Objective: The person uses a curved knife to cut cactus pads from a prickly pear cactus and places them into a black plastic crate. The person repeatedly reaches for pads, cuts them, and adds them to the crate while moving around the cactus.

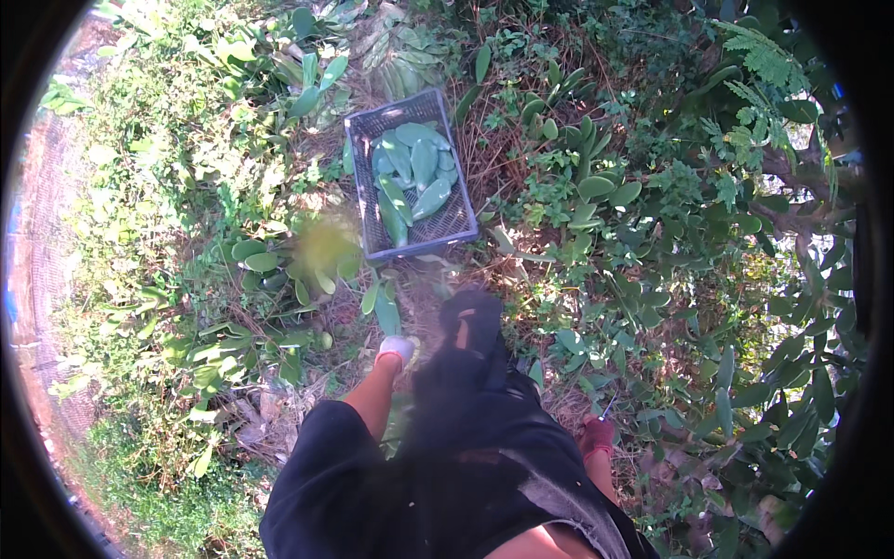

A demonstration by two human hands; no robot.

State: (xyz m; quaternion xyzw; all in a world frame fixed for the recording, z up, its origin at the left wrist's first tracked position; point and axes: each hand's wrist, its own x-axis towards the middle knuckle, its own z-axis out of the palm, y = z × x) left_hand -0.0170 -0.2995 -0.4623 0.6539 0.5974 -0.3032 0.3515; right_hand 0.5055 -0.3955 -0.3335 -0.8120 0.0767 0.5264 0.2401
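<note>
My left hand (396, 348), in a whitish glove with a pink cuff, is closed on the lower end of a green cactus pad (386, 313). The pad points away from me, just short of a dark plastic crate (421, 247). Inside the crate lie several loose cactus pads (424, 163). Out to the right, low beside my leg, my right hand (598, 435) wears a red glove and is closed around a thin knife (610, 407). Only a slim, shiny part of the knife shows; its handle is hidden in the fist.
Cactus plants (601, 186) and leafy undergrowth crowd the right side. More cactus pads (261, 259) grow among bushes on the left. A dark trouser leg and shoe (470, 321) stand on dry ground in the middle. A blurry yellow spot (326, 250) hangs left of the crate.
</note>
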